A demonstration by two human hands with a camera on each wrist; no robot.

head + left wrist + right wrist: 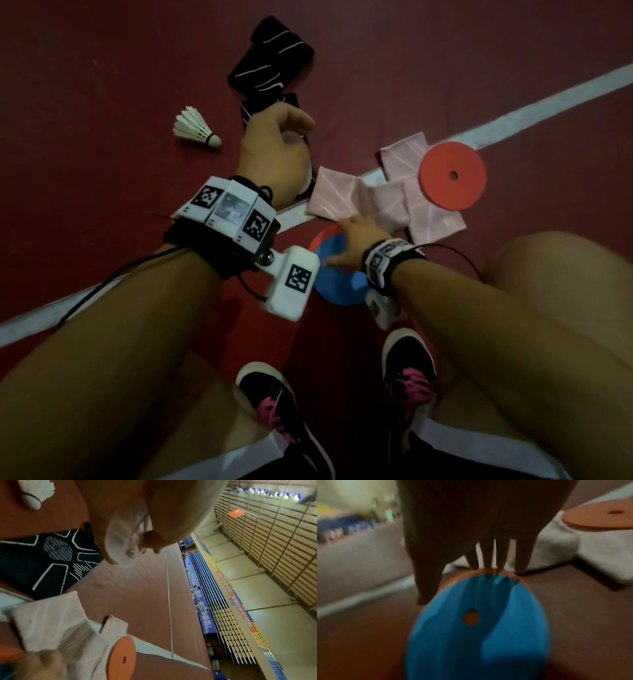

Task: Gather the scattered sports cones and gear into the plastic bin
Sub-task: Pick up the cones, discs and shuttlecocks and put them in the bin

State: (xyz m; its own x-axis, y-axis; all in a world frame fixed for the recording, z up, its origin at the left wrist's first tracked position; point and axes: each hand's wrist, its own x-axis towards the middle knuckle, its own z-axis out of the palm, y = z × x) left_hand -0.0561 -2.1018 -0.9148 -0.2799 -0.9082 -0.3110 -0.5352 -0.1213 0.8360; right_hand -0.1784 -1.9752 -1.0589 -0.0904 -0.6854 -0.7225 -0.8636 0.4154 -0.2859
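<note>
Here, right hand [356,240], fingers [488,555] straight, touches the blue disc's [334,274] far rim at frame centre; thin, light, probably flexible, best pinched at the edge. Left hand [274,150] grasps a clear plastic piece [123,539].

Head view straight down at floor, wrist views close, low, all sharing orange disc [453,175].

Left hand [137,524] round a clear plastic piece [123,543], above red floor [140,595], orange disc [121,658] nearby.
</note>
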